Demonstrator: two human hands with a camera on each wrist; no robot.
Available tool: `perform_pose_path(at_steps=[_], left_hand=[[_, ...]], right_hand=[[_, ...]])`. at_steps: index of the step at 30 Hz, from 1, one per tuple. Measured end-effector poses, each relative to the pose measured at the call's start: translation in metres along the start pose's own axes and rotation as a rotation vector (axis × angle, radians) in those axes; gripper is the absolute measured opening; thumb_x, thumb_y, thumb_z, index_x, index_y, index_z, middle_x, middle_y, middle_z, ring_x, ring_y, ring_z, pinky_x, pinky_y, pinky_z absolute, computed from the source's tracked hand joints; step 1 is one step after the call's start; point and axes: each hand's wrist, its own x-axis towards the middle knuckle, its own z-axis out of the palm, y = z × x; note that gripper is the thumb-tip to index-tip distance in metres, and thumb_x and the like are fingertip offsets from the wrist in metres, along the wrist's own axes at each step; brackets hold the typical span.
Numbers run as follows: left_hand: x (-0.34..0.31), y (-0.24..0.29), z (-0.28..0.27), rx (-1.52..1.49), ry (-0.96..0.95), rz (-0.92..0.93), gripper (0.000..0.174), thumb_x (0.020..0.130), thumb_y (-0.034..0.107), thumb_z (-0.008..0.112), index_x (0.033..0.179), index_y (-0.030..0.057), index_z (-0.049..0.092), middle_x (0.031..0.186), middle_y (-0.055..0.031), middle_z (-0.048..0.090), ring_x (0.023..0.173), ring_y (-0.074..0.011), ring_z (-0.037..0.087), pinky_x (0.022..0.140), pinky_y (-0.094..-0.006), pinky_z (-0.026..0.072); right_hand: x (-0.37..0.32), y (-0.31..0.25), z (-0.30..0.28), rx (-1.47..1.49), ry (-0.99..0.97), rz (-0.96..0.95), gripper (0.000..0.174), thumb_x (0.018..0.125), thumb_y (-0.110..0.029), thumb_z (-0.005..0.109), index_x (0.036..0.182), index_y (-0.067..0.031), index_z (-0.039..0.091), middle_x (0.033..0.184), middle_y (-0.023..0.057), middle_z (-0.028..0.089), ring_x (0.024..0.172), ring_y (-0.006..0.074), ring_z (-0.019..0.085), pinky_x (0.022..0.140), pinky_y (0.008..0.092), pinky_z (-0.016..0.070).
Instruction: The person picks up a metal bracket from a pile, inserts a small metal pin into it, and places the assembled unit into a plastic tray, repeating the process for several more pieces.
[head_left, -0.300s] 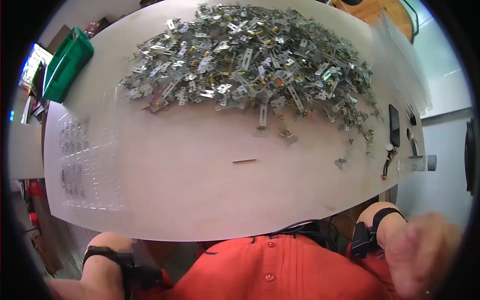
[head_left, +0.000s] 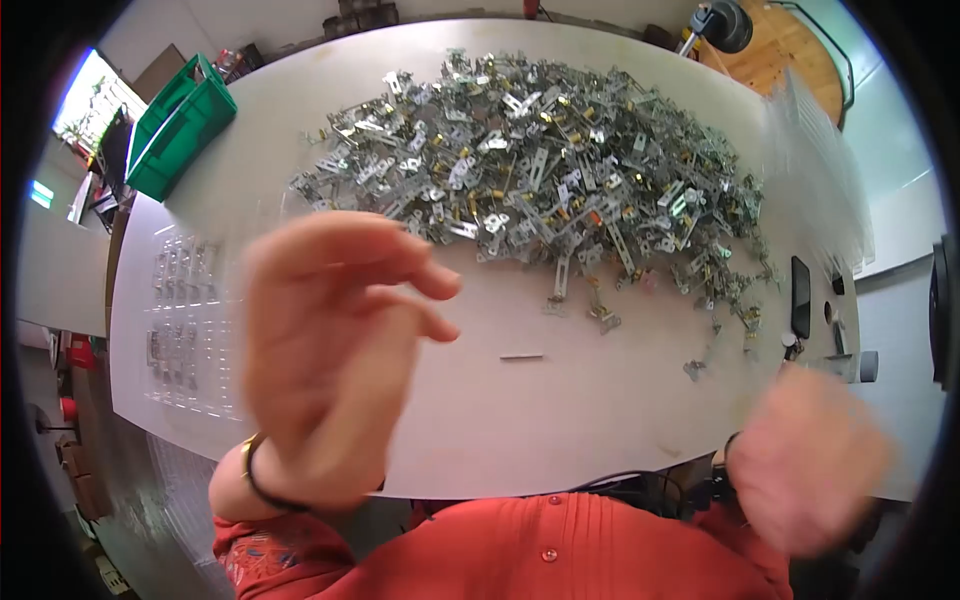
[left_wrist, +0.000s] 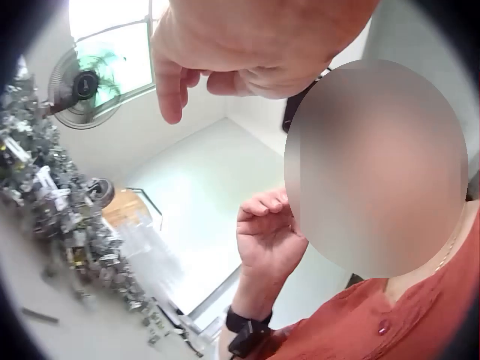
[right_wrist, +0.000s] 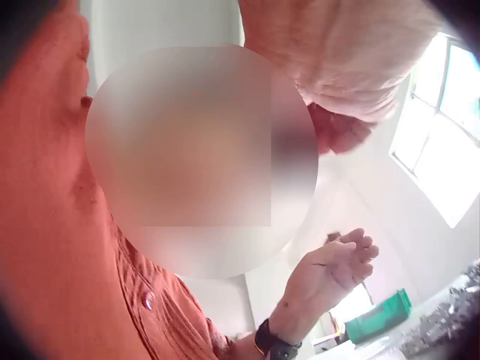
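Note:
My left hand point(head_left: 330, 350) is raised in front of the near left part of the table, fingers loosely bent and nothing between them. Blurred at the lower right of the head view is my right hand point(head_left: 815, 455). The left wrist view shows that right hand point(left_wrist: 271, 236) lifted, its palm bare and fingers lightly bent. Beyond the hands, a large heap of small metal brackets point(head_left: 540, 180), some with brass-coloured parts, covers the far middle of the table point(head_left: 450, 430). A thin metal pin point(head_left: 522, 356) lies by itself on the near side of the heap.
Clear plastic trays point(head_left: 190, 320) with parts in them lie at the table's left. A green bin point(head_left: 180, 130) stands at the back left. More clear plastic trays point(head_left: 820, 170) stack on the right, near a black phone point(head_left: 800, 297) and a small clear bottle point(head_left: 855, 367).
My left hand has risen from the lower left edge to in front of the table. The right hand has shifted up a little. The head view has tilted up, so more background shows.

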Motion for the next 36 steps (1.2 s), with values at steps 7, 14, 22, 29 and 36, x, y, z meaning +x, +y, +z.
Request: perform_pose_path(at_steps=[7,14,22,29,36], left_hand=[[0.041,-0.091,-0.03,0.102,0.157,-0.088,0.026,0.098,-0.006,0.048,0.123,-0.0029,0.049,0.113,-0.0086,0.056,0.1,-0.0146,0.062,0.081,-0.0317,0.0587],[0.058,-0.128,-0.066,0.849,0.109,-0.071,0.021,0.09,0.005,0.066,0.11,0.0002,0.064,0.102,-0.0108,0.062,0.084,-0.018,0.061,0.073,-0.0301,0.0507],[0.056,-0.148,-0.062,1.086,-0.009,0.173,0.025,0.084,0.01,0.072,0.107,0.0026,0.067,0.106,-0.0138,0.062,0.099,-0.0333,0.06,0.089,-0.043,0.0459],[0.065,-0.166,-0.056,1.132,-0.039,0.214,0.015,0.084,0.006,0.07,0.099,0.0038,0.068,0.102,-0.0119,0.063,0.099,-0.0325,0.059,0.091,-0.0415,0.0438],[0.057,-0.131,-0.027,0.987,0.022,0.383,0.01,0.083,-0.001,0.069,0.092,0.0023,0.066,0.094,-0.0115,0.065,0.088,-0.0293,0.063,0.081,-0.0386,0.0481]], right_hand=[[-0.042,0.1,0.046,-0.445,-0.599,0.486,0.019,0.083,-0.005,0.075,0.1,-0.0033,0.067,0.097,0.011,0.066,0.085,0.0304,0.065,0.073,0.039,0.0525],[-0.068,0.124,0.054,-0.666,-0.8,0.465,0.021,0.082,-0.012,0.075,0.097,-0.0051,0.063,0.092,0.01,0.062,0.085,0.0306,0.062,0.076,0.0408,0.0517],[-0.06,0.136,0.056,-0.671,-0.849,0.448,0.011,0.078,-0.007,0.067,0.084,-0.0017,0.059,0.081,0.0138,0.061,0.075,0.0325,0.063,0.07,0.0412,0.0525],[-0.057,0.149,0.06,-0.675,-0.974,0.431,0.018,0.078,-0.014,0.07,0.078,-0.001,0.058,0.074,0.0146,0.06,0.069,0.0345,0.063,0.065,0.044,0.0529],[-0.051,0.148,0.062,-0.671,-1.021,0.541,0.012,0.078,-0.012,0.065,0.08,0.0002,0.063,0.077,0.0176,0.065,0.072,0.0353,0.067,0.066,0.044,0.0548]])
